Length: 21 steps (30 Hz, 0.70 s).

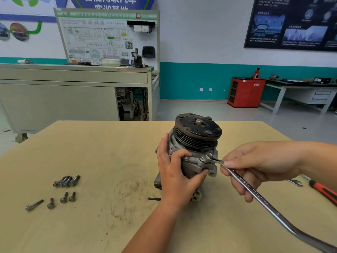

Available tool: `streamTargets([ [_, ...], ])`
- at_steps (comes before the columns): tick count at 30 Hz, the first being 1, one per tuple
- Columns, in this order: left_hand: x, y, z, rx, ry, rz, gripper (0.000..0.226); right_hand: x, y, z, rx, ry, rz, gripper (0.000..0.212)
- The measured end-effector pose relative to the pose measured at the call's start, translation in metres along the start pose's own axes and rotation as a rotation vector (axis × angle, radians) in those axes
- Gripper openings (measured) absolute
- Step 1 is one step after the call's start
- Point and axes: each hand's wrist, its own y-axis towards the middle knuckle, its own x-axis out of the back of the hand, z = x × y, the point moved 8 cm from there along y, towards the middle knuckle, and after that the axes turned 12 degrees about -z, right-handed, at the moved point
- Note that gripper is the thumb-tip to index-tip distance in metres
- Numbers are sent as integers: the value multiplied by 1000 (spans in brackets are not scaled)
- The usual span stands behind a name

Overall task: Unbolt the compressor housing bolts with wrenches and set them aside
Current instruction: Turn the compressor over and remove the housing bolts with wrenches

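A grey compressor (196, 143) with a black ribbed pulley on top stands upright on the wooden table (91, 152). My left hand (173, 172) grips its housing from the near left side. My right hand (255, 168) holds a long chrome wrench (255, 195), whose head sits on a bolt (205, 158) at the housing's right flange. Several removed bolts (66, 181) lie in a cluster at the left, with more loose bolts (52, 202) just in front of them.
A second wrench (296, 182) and a red-handled tool (323, 191) lie at the right behind my right forearm. A small dark part (154, 198) lies near my left wrist. A grey training bench (73, 92) stands beyond the table's far edge.
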Motion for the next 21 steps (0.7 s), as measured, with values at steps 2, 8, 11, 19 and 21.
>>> streamTargets([
  [2,-1,0,1,0,4,0,52,-4,1,4,-3,71,-53,25],
  [8,-1,0,1,-2,4,-2,54,-10,6,3,1,167,-119,26],
  [11,-1,-1,1,-1,5,3,53,1,3,5,-31,8,-114,27],
  [19,-1,0,0,19,1,18,47,59,9,42,274,-894,-496,17],
  [21,-1,-1,0,25,5,23,49,52,6,23,128,-684,-320,22],
])
